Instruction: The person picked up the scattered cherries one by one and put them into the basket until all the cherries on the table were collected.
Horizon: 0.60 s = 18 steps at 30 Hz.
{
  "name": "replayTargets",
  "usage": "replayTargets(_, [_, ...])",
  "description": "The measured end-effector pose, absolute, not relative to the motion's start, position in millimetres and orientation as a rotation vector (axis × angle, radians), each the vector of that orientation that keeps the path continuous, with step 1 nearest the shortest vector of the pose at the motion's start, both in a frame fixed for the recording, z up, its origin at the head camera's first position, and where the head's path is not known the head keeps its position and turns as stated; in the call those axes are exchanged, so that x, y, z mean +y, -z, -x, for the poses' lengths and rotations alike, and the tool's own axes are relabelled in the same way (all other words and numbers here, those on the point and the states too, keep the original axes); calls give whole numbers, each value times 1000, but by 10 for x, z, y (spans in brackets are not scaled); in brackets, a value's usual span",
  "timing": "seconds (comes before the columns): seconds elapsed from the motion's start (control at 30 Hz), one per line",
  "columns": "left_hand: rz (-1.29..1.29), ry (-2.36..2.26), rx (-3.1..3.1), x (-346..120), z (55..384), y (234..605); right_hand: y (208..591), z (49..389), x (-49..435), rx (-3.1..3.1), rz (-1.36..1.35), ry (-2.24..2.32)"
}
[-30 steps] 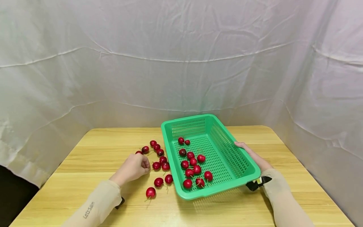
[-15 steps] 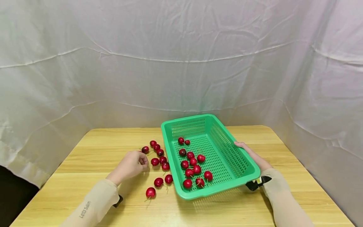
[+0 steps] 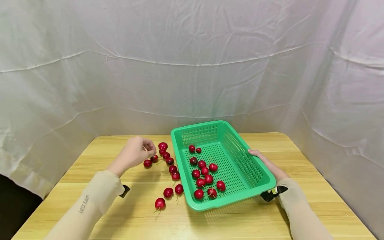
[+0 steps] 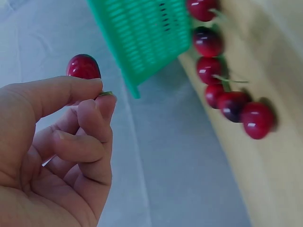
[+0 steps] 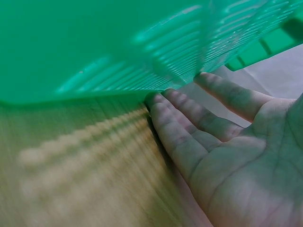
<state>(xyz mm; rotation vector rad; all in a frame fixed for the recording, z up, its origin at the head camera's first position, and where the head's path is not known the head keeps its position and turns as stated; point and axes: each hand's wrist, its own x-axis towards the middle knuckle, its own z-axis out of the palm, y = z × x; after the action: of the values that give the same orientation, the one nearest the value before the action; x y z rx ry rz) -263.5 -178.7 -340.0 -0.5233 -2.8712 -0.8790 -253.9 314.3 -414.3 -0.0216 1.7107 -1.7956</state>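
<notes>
In the left wrist view, my left hand (image 4: 71, 137) pinches a cherry (image 4: 84, 66) by its green stem between thumb and forefinger. The head view shows this left hand (image 3: 136, 151) raised over the table's left half, above loose cherries (image 3: 147, 163). A green perforated basket (image 3: 231, 200) stands tilted, its near side lifted, with several cherries (image 3: 208, 179) along its left part. My right hand (image 3: 265, 163) holds the basket's right side. From the right wrist, the fingers (image 5: 177, 135) reach beneath the basket (image 5: 94, 52) and touch it; the thumb is out of that view.
More cherries with stems lie on the wooden table (image 3: 105, 173) left of the basket, from the back to a single cherry (image 3: 160, 203) near the front. White cloth (image 3: 192, 83) hangs behind and at the sides.
My left hand has risen and moved toward the back, lifting a cherry off the table by its stem. The right hand and the basket have hardly moved.
</notes>
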Motion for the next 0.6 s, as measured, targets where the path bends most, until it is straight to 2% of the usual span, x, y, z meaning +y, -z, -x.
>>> replayTargets(0.23, [580,854,-2869,-1529,2757,3203,4155,2533,3148,1728,-3,1795])
replayTargets(0.6, [700,805,-2895,-1001,2992,3112,4141,2552,3129,1773,-19,1776])
